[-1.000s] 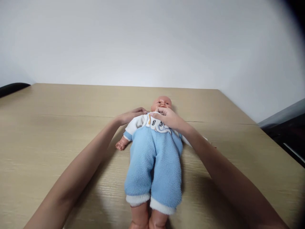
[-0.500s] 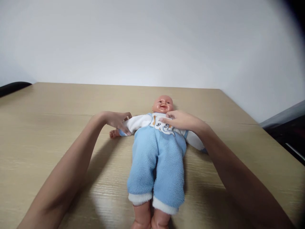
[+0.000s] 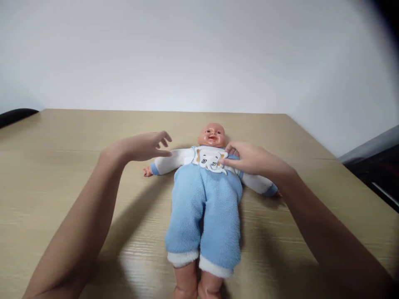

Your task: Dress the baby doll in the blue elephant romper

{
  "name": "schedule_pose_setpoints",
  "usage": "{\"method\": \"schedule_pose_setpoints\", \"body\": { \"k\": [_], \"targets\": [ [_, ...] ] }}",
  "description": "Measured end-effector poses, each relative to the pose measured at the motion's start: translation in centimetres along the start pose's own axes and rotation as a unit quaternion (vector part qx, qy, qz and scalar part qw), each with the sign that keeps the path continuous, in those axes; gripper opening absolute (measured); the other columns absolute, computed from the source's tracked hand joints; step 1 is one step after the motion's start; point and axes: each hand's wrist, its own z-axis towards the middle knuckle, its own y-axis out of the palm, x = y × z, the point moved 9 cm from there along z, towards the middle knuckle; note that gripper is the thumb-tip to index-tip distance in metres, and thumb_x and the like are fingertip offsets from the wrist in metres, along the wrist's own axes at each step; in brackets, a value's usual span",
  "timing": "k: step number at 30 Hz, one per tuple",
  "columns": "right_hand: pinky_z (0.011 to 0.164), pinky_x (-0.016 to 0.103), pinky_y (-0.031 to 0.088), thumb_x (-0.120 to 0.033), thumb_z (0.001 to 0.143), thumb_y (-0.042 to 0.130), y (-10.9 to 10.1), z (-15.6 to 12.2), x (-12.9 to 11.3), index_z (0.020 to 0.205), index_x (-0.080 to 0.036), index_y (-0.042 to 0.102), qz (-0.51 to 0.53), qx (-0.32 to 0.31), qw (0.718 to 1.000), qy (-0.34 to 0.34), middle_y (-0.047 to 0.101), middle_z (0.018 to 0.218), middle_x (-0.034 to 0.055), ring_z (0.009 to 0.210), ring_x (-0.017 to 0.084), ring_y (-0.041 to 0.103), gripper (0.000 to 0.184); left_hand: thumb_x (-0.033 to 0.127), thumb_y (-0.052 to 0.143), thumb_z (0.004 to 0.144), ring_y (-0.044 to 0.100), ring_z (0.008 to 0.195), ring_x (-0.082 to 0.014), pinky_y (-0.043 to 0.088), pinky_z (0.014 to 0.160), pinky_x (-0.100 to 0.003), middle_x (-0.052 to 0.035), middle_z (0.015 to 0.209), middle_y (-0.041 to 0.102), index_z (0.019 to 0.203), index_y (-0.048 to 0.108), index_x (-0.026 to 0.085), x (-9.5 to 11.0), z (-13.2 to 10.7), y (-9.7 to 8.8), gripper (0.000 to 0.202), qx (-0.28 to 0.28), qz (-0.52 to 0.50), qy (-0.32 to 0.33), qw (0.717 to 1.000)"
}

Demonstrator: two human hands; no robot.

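Observation:
A baby doll point(image 3: 204, 199) lies on its back on the wooden table point(image 3: 62, 182), head away from me, in a blue fleece romper with white sleeves and an elephant print on the chest. My left hand point(image 3: 141, 146) hovers open above the doll's outstretched arm, fingers spread, holding nothing. My right hand point(image 3: 249, 160) rests on the doll's chest and shoulder, with its fingertips pinching the romper beside the elephant print.
A plain white wall stands behind the table. A dark chair back point(image 3: 15, 115) shows at the far left edge. Dark furniture point(image 3: 374, 166) stands beyond the table's right side.
My left hand let go of the doll's sleeve and lifted up, opening. The doll's arm now lies stretched out to the side. My right hand slid a little to the right on the chest.

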Motion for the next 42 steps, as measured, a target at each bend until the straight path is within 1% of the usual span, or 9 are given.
{"method": "schedule_pose_setpoints", "body": {
  "k": [3, 7, 12, 19, 23, 27, 34, 39, 42],
  "targets": [
    [0.098, 0.048, 0.051, -0.049, 0.093, 0.070, 0.2, -2.7, 1.2, 0.121, -0.023, 0.072, 0.004, 0.049, 0.997, -0.056, 0.075, 0.125, 0.0142, 0.118, 0.039, 0.069, 0.038, 0.058, 0.063, 0.097, 0.067, 0.123, -0.0330, 0.052, 0.101, -0.041, -0.0108, 0.136, 0.071, 0.132, 0.064, 0.023, 7.2, -1.4, 0.4, 0.050, 0.051, -0.003, 0.149, 0.988],
    [0.105, 0.055, 0.052, -0.047, 0.091, 0.074, 1.3, -7.2, 5.0, 0.141, -0.028, 0.064, -0.015, 0.089, 0.994, -0.068, 0.072, 0.133, 0.0138, 0.123, 0.042, 0.066, 0.055, 0.048, 0.059, 0.106, 0.058, 0.138, -0.0335, 0.043, 0.116, -0.046, -0.0110, 0.141, 0.068, 0.132, 0.065, 0.022, 15.5, -2.0, 4.1, 0.036, 0.069, 0.041, 0.299, 0.951],
    [0.101, 0.057, 0.056, -0.042, 0.094, 0.073, 2.4, -11.8, 9.1, 0.146, -0.026, 0.060, -0.010, 0.119, 0.992, -0.028, 0.071, 0.130, 0.0157, 0.120, 0.042, 0.067, 0.056, 0.037, 0.062, 0.106, 0.061, 0.130, -0.0345, 0.044, 0.111, -0.048, -0.0139, 0.133, 0.071, 0.129, 0.066, 0.017, 20.3, 0.8, 8.7, 0.030, 0.076, 0.113, 0.344, 0.929],
    [0.099, 0.050, 0.061, -0.032, 0.085, 0.081, 2.2, -13.5, 10.4, 0.138, -0.025, 0.064, 0.134, 0.182, 0.974, -0.003, 0.075, 0.126, 0.0120, 0.115, 0.035, 0.073, 0.056, 0.023, 0.062, 0.102, 0.065, 0.110, -0.0309, 0.048, 0.097, -0.044, -0.0117, 0.114, 0.075, 0.116, 0.071, 0.018, 20.8, 2.9, 10.4, 0.017, 0.122, 0.075, 0.353, 0.924],
    [0.097, 0.045, 0.064, -0.045, 0.077, 0.094, 0.8, -13.2, 12.2, 0.131, -0.026, 0.062, 0.345, 0.265, 0.899, 0.048, 0.076, 0.125, 0.0104, 0.113, 0.030, 0.075, 0.066, 0.034, 0.057, 0.109, 0.066, 0.109, -0.0278, 0.045, 0.098, -0.042, -0.0088, 0.111, 0.075, 0.113, 0.073, 0.021, 21.0, 1.2, 10.0, 0.021, 0.131, 0.017, 0.434, 0.891],
    [0.095, 0.039, 0.064, -0.047, 0.074, 0.098, 0.1, -11.2, 11.2, 0.133, -0.027, 0.060, 0.458, 0.288, 0.841, 0.021, 0.074, 0.126, 0.0086, 0.110, 0.026, 0.074, 0.073, 0.040, 0.053, 0.112, 0.068, 0.103, -0.0243, 0.046, 0.094, -0.039, -0.0077, 0.106, 0.076, 0.114, 0.073, 0.021, 21.2, -0.7, 9.3, 0.027, 0.166, -0.014, 0.479, 0.862],
    [0.090, 0.042, 0.063, -0.048, 0.085, 0.088, 2.6, -7.0, 6.3, 0.121, -0.028, 0.070, 0.408, 0.280, 0.867, -0.056, 0.071, 0.113, 0.0067, 0.100, 0.026, 0.072, 0.045, 0.045, 0.056, 0.110, 0.071, 0.092, -0.0220, 0.048, 0.098, -0.040, -0.0064, 0.098, 0.079, 0.116, 0.071, 0.022, 20.1, -3.1, 8.6, 0.027, 0.308, 0.018, 0.501, 0.809],
    [0.085, 0.043, 0.063, -0.042, 0.091, 0.079, 4.2, -7.4, 4.0, 0.120, -0.030, 0.076, 0.323, 0.258, 0.905, -0.101, 0.068, 0.124, 0.0117, 0.115, 0.032, 0.068, 0.032, 0.045, 0.061, 0.102, 0.069, 0.084, -0.0220, 0.046, 0.107, -0.046, -0.0037, 0.091, 0.080, 0.102, 0.069, 0.026, 19.2, -2.5, 8.7, 0.020, 0.297, -0.014, 0.459, 0.838],
    [0.082, 0.043, 0.063, -0.044, 0.095, 0.073, 4.0, -7.8, 3.7, 0.118, -0.029, 0.077, 0.286, 0.238, 0.921, -0.117, 0.068, 0.128, 0.0131, 0.115, 0.033, 0.068, 0.028, 0.037, 0.068, 0.089, 0.066, 0.081, -0.0213, 0.051, 0.092, -0.040, -0.0024, 0.086, 0.075, 0.093, 0.066, 0.025, 18.8, -2.1, 7.3, 0.013, 0.287, -0.123, 0.422, 0.851]
  ]
}}
